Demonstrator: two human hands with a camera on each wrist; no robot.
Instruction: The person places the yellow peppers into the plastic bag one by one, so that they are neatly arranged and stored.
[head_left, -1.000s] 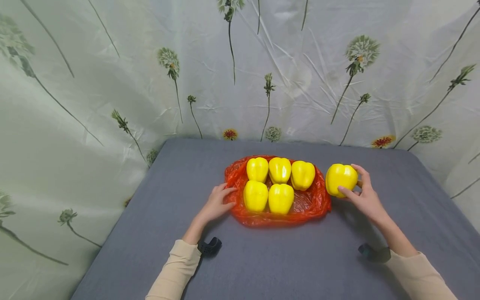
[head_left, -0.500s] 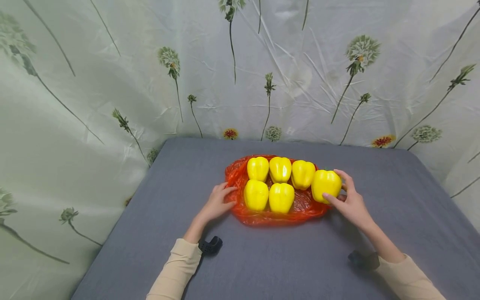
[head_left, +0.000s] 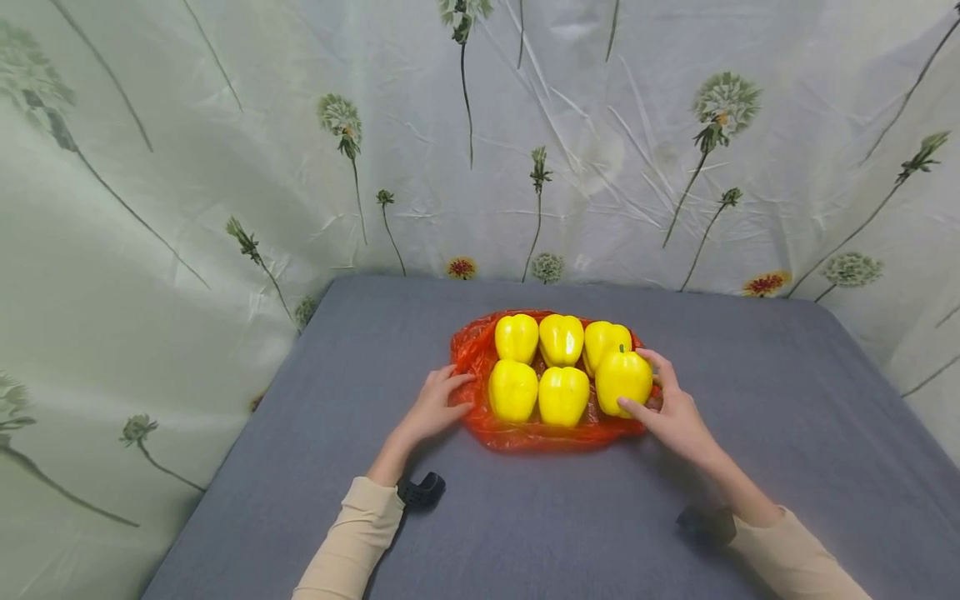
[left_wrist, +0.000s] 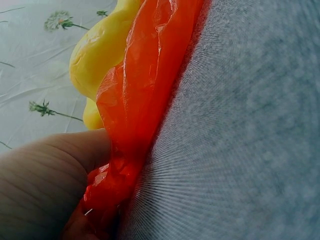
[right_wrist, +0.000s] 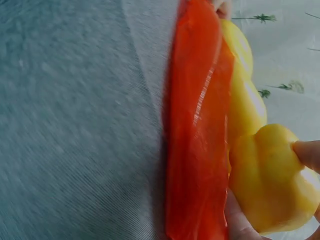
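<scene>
A yellow bell pepper [head_left: 623, 384] with a green stem is held between the thumb and fingers of my right hand [head_left: 681, 423], over the right end of a red plastic bag [head_left: 517, 437]. The bag lies spread out with its mouth rolled open. Several other yellow bell peppers [head_left: 563, 397] sit in it in two rows, and the held one overlaps the right pepper of the back row. At the bag's left edge my left hand [head_left: 435, 406] pinches the plastic, its thumb [left_wrist: 82, 150] against the bunched film in the left wrist view. The right wrist view shows the held pepper [right_wrist: 275, 185] beside the bag's wall.
A grey cloth-covered table [head_left: 555, 525] lies under the bag. Behind it hangs a pale curtain [head_left: 600, 167] printed with dandelions. Each wrist wears a dark strap, such as the left one [head_left: 422, 492].
My right hand has carried the bell pepper leftward and slightly toward me, from beside the bag to over its right end. The left hand stays at the bag's left edge.
</scene>
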